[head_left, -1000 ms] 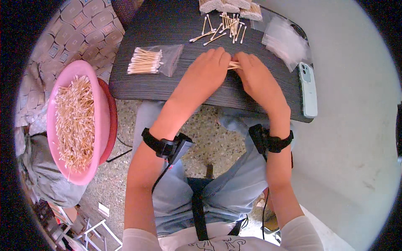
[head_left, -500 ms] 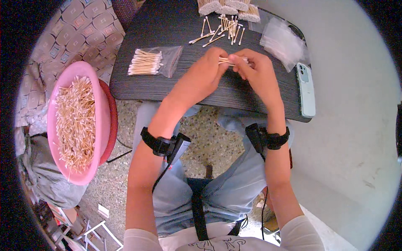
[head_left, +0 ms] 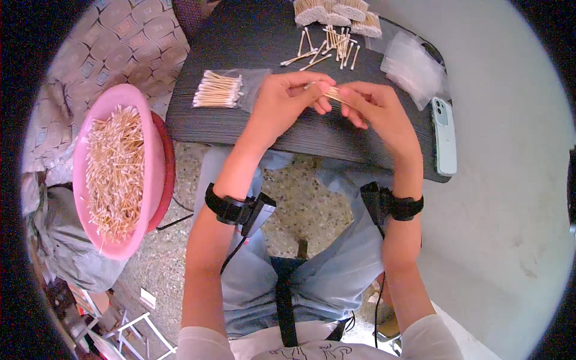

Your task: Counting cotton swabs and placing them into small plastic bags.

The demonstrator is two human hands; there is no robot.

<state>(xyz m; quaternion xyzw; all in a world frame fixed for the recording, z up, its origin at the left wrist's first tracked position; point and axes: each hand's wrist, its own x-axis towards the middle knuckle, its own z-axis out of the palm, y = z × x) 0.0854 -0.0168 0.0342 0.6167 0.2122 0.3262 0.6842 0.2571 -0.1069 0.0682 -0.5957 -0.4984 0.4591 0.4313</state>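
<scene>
My left hand [head_left: 288, 99] and my right hand [head_left: 375, 105] meet above the dark table [head_left: 252, 48] and together pinch a small bundle of cotton swabs [head_left: 332, 93] between their fingertips. Left of my left hand a clear bag filled with cotton swabs [head_left: 221, 89] lies flat on the table. Loose cotton swabs [head_left: 327, 48] are scattered farther back, in front of tied swab bundles [head_left: 336, 11] at the table's far edge.
A pink basin heaped with cotton swabs [head_left: 117, 171] stands on a red stool at my left. Empty clear bags [head_left: 414, 69] and a pale green phone [head_left: 444, 135] lie at the table's right end. A grey floor surrounds my knees; black bands wrap both wrists.
Both hands have lifted off the table with the swab bundle and drawn slightly toward me, fingers now working the bundle in the air.
</scene>
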